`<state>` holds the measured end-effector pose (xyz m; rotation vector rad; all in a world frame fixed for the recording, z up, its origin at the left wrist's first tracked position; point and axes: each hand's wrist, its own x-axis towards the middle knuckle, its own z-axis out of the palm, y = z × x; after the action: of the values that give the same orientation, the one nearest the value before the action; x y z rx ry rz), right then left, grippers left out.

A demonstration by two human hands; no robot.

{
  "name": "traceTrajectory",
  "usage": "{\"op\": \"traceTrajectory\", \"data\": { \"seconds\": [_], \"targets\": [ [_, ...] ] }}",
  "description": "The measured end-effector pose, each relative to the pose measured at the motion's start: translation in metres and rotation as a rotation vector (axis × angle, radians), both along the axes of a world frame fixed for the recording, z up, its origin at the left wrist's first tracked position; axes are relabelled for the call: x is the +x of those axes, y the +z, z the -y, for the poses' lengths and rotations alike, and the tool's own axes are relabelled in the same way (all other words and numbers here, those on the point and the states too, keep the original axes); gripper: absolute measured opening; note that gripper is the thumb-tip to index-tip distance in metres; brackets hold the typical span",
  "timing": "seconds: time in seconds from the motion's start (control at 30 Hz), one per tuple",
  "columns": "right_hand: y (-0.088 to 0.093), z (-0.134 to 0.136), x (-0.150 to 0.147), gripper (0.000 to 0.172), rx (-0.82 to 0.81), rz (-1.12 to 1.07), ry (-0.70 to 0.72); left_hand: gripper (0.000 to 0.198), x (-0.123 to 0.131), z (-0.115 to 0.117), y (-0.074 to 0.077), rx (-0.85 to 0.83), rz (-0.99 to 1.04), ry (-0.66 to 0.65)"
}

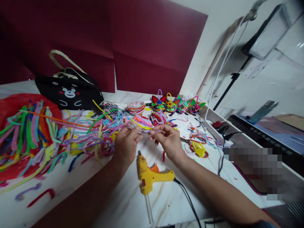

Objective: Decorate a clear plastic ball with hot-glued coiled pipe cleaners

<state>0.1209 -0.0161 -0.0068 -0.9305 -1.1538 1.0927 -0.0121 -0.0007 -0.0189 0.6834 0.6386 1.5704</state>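
Note:
Near the middle of the table, my left hand (127,142) is closed on a clear, shiny plastic piece (134,126), partly hidden by the fingers. My right hand (167,141) pinches the end of a thin, pale purple strip (147,131), perhaps a pipe cleaner, that reaches toward the plastic piece. Just below both hands lies a yellow glue gun (148,175), a clear glue stick (148,207) jutting from its rear. Pink, blue and yellow pipe cleaners (142,122) lie right behind my fingers.
Loose pipe cleaners (78,133) and a red bag (7,107) of them spread leftward. Colourful animal-face ornaments (171,106) stand at the back beside a clear bowl-like piece (136,107). Orange-handled scissors (198,139) lie at right. The glue gun's black cord (188,196) runs off the front edge.

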Motion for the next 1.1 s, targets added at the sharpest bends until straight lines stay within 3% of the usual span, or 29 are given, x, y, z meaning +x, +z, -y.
{"op": "traceTrajectory", "data": {
  "seconds": [0.33,1.1],
  "targets": [
    [-0.011,-0.006,-0.006,0.027,0.139,0.206,-0.195,0.022,0.002,0.004,0.002,-0.001,-0.016,0.005],
    [-0.014,-0.004,-0.013,0.017,0.150,0.322,-0.293,0.029,0.004,0.004,0.000,0.005,-0.104,0.081]
  ]
}}
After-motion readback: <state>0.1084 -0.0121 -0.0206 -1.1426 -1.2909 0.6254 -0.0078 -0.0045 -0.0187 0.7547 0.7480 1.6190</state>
